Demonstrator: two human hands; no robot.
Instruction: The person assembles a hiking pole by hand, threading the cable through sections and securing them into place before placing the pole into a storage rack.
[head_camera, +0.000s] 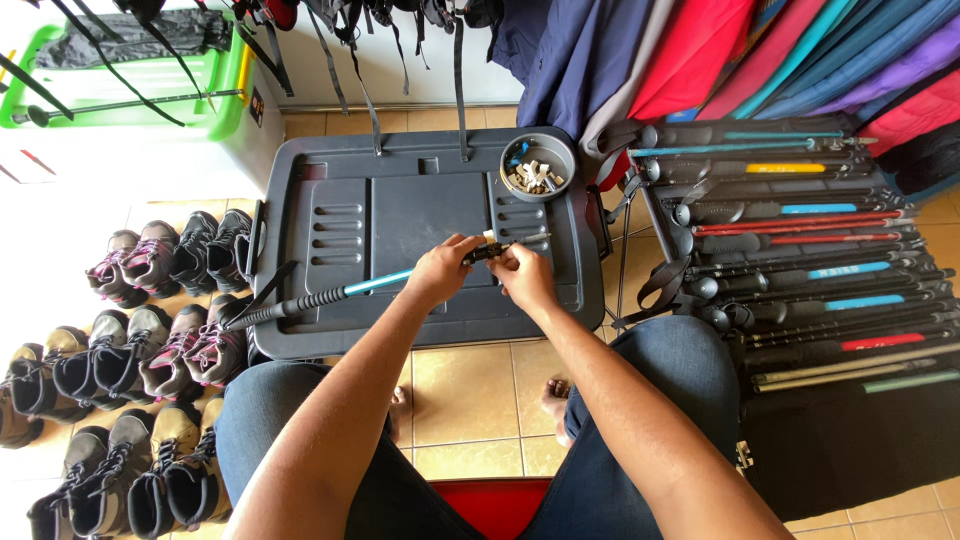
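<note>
Currently left hand (440, 270) and right hand (522, 275) both grip blue-and-black trekking pole (330, 295) mid-lid on grey plastic bin lid (400, 210), bare margin around.

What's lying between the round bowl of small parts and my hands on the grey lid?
In the head view, only bare grey lid lies between the bowl and both hands, left and right.

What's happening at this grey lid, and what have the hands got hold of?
A seated person holds a blue trekking pole across a grey bin lid. The left hand grips the shaft near its end; the right hand pinches the dark tip piece there. A grey bowl of small parts sits behind, more poles lie right, and boots left.
</note>
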